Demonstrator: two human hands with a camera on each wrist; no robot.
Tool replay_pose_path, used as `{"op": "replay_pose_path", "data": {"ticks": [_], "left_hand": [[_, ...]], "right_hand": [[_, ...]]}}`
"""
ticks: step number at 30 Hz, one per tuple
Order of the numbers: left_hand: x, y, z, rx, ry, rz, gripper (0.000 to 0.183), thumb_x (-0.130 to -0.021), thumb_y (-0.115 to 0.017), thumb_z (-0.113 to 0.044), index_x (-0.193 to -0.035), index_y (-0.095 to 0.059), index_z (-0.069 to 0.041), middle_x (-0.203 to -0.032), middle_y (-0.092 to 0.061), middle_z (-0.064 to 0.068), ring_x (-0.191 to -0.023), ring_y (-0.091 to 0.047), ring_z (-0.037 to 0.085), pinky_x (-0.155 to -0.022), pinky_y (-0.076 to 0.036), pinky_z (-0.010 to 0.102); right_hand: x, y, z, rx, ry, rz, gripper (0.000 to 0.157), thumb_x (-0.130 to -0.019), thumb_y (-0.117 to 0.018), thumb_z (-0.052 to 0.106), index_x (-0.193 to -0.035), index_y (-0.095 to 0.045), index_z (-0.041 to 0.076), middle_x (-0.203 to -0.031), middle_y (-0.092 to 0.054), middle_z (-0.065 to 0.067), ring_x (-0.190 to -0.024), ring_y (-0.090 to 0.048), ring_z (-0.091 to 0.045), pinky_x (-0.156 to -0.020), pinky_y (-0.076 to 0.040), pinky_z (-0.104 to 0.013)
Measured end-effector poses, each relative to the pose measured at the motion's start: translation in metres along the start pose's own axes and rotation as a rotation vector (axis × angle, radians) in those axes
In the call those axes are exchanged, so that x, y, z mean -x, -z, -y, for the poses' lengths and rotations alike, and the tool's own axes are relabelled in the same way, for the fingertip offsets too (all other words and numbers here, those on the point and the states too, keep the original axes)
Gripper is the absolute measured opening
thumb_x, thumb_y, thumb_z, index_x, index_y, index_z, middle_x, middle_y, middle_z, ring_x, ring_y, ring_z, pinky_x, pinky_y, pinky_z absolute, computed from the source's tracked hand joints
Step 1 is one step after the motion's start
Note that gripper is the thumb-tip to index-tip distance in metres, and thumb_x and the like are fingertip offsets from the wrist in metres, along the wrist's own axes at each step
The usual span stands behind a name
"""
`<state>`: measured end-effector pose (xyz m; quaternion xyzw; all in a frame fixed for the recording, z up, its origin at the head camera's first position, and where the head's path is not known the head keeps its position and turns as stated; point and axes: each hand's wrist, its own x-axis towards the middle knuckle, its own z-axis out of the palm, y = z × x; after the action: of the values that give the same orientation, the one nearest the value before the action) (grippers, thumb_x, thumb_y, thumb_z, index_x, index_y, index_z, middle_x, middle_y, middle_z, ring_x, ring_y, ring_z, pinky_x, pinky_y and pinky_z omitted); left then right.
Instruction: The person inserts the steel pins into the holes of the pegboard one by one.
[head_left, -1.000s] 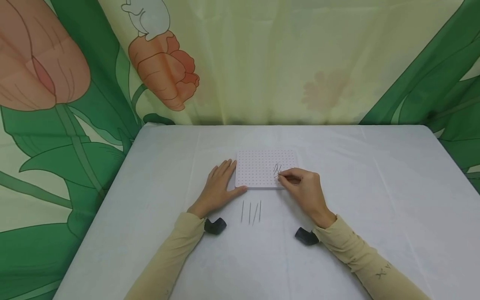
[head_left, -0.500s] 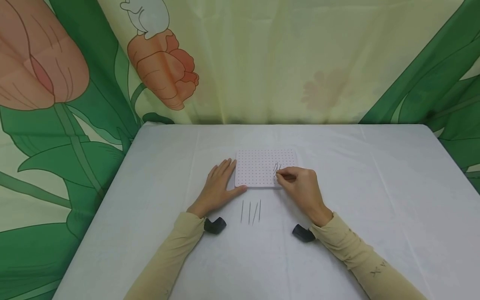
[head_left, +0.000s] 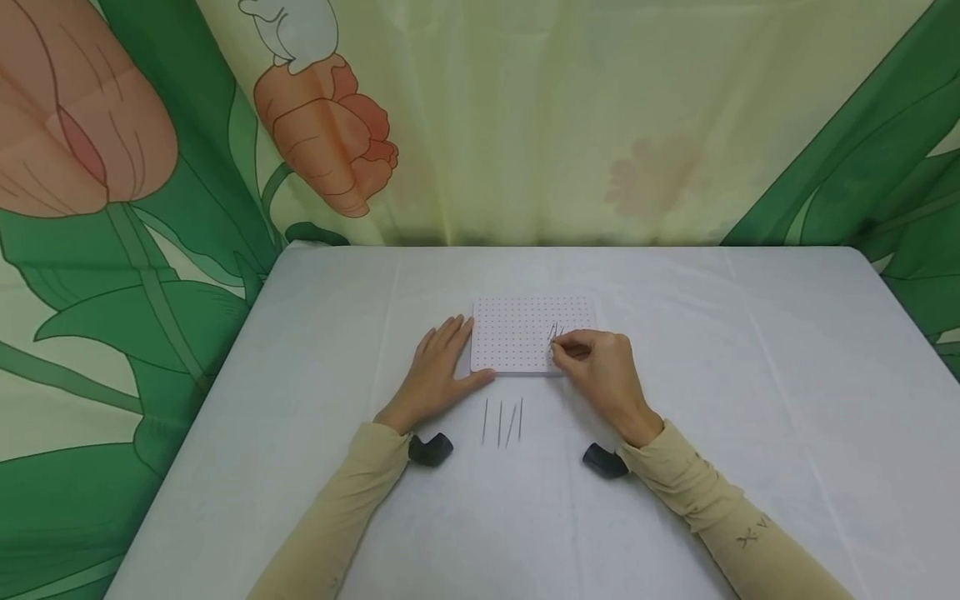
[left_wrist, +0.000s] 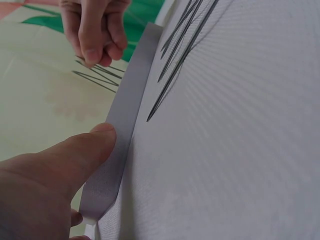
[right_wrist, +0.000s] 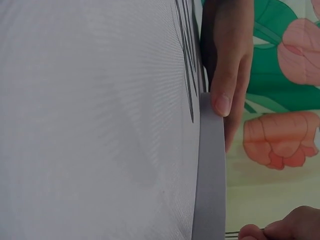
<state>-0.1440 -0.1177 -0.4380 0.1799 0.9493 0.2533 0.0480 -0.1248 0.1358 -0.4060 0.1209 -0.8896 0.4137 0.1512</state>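
Observation:
A white board with a grid of small holes lies on the table. My left hand rests flat along its left side, fingers straight, thumb pressing its near edge. Over the board's right part, my right hand pinches a thin dark needle between thumb and fingertips. The lower end of that needle is mostly hidden by the fingers. Right beside those fingertips, several needles stand up from the board, some leaning. Nearer to me, several more pointed needles lie loose on the cloth in a row.
A white cloth covers the table. Black wrist pieces show at both cuffs. Behind the table's far edge hangs a curtain printed with leaves, a tulip and a carrot.
My right hand has shifted slightly left, its pinched needle going from slanted to more upright at the standing needles. My left hand and the loose needles stay put.

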Motion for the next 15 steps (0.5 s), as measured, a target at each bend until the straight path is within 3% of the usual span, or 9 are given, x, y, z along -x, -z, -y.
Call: {"op": "replay_pose_path", "data": {"ticks": [10,15], "left_hand": [[0.0013,0.0004,-0.0016,0.006,0.015,0.012,0.091,-0.091,-0.061,-0.056,-0.159,-0.021,-0.009,-0.165,-0.019,0.012,-0.154,-0.012,0.026,-0.126,-0.003,0.043],[0.0006,0.0008,-0.0015,0.012,0.012,0.006,0.091,-0.092,-0.061,-0.056,-0.159,-0.021,-0.010,-0.165,-0.019,0.012,-0.154,-0.011,0.026,-0.126,-0.002,0.043]], "right_hand": [[0.0046,0.0040,0.0016,0.006,0.035,-0.040,0.007,-0.081,-0.079,0.001,-0.088,-0.079,0.000,-0.081,-0.077,-0.011,-0.072,-0.074,-0.020,-0.064,-0.060,-0.028],[0.0057,0.0095,0.0063,-0.004,0.048,-0.057,0.007,-0.080,-0.079,0.001,-0.088,-0.079,0.000,-0.080,-0.076,-0.011,-0.069,-0.073,-0.018,-0.062,-0.056,-0.016]]}}
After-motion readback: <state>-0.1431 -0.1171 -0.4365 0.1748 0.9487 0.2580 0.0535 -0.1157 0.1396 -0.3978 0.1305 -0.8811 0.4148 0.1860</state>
